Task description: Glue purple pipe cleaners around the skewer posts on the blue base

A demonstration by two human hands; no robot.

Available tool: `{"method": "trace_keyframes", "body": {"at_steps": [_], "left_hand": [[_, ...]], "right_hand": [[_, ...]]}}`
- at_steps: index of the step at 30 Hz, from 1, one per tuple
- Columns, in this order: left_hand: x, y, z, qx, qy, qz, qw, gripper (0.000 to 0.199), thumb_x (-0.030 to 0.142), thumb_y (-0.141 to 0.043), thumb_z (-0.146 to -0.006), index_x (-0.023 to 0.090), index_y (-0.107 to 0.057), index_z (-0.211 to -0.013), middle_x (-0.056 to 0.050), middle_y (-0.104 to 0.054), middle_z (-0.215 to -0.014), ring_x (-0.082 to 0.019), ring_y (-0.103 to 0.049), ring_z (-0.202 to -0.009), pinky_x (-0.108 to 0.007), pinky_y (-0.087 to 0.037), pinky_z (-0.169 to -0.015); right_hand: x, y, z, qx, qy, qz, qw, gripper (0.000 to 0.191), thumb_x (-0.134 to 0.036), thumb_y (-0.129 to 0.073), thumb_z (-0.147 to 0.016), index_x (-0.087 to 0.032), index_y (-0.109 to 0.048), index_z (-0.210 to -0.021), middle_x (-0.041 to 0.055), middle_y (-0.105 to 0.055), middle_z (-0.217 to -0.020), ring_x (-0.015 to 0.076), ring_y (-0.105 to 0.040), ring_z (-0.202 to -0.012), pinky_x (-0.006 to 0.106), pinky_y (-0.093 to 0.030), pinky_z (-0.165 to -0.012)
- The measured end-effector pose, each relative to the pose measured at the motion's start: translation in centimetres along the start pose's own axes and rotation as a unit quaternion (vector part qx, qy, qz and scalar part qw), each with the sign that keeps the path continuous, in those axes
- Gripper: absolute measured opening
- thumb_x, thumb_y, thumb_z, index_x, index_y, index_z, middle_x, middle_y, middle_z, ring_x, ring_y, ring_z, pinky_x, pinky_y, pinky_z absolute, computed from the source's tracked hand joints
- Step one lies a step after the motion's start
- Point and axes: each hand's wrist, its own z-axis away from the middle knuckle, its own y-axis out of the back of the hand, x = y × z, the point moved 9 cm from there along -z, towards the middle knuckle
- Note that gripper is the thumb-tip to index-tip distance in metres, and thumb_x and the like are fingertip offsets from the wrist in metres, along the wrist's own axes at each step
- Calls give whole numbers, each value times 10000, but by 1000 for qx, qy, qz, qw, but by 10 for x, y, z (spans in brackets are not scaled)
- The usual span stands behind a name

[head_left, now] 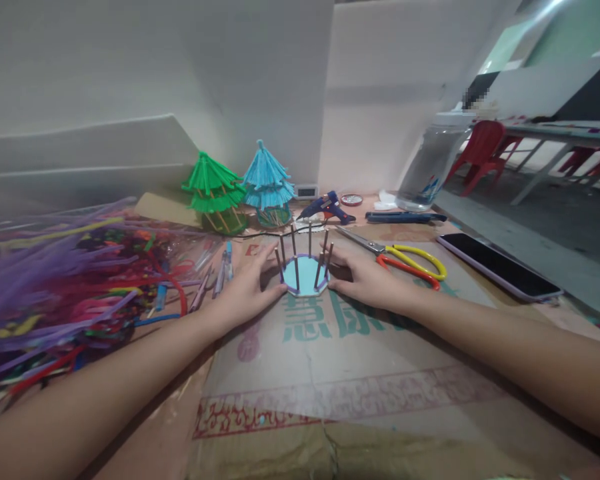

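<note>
A small light-blue base (306, 273) with a purple rim lies on the cardboard, and several thin brown sticks stand upright around its edge. My left hand (253, 283) holds its left side, thumb at the front rim and fingers behind. On the opposite side, my right hand (363, 277) grips the rim between thumb and fingers. Behind the base stand two finished-looking pavilions of fuzzy pipe cleaners, a green pavilion (214, 190) and a light-blue pavilion (267, 180). A dark blue glue gun (327, 208) lies just beyond the sticks.
Scissors (405, 260) with yellow and red handles lie beyond my right hand, near a utility knife (405, 218) and a phone (500, 267). A large clear bottle (433, 163) stands at the back right. Tangled pipe cleaners (70, 293) and pens (220, 273) occupy the left.
</note>
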Motion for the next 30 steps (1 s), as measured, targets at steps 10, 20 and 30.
{"method": "trace_keyframes", "body": {"at_steps": [10, 20, 30], "left_hand": [[3, 9, 6, 63, -21, 76, 995, 917, 269, -701, -879, 349, -149, -1607, -162, -350, -1605, -258, -592, -1293, -474, -526, -1068], [23, 13, 10, 60, -99, -2, 993, 828, 235, -640, -937, 370, -159, -1597, -154, -445, -1518, -275, -518, -1366, -530, -494, -1096], [27, 13, 10, 54, -112, -38, 992, 810, 232, -625, -946, 376, -159, -1594, -154, -450, -1514, -288, -503, -1377, -567, -460, -1120]], "right_hand": [[4, -7, 7, -12, 29, -156, 987, 800, -161, -572, -924, -349, -212, -1614, 69, -397, -1625, 236, -414, -1470, 488, -435, -1164], [-11, 2, 11, 8, 66, -71, 995, 751, -115, -543, -919, -352, -305, -1591, 59, -422, -1611, 264, -461, -1440, 515, -454, -1145], [-14, 11, 11, 56, 57, -64, 995, 582, -153, -521, -949, -303, -466, -1509, 83, -561, -1500, 245, -573, -1346, 505, -499, -1112]]}}
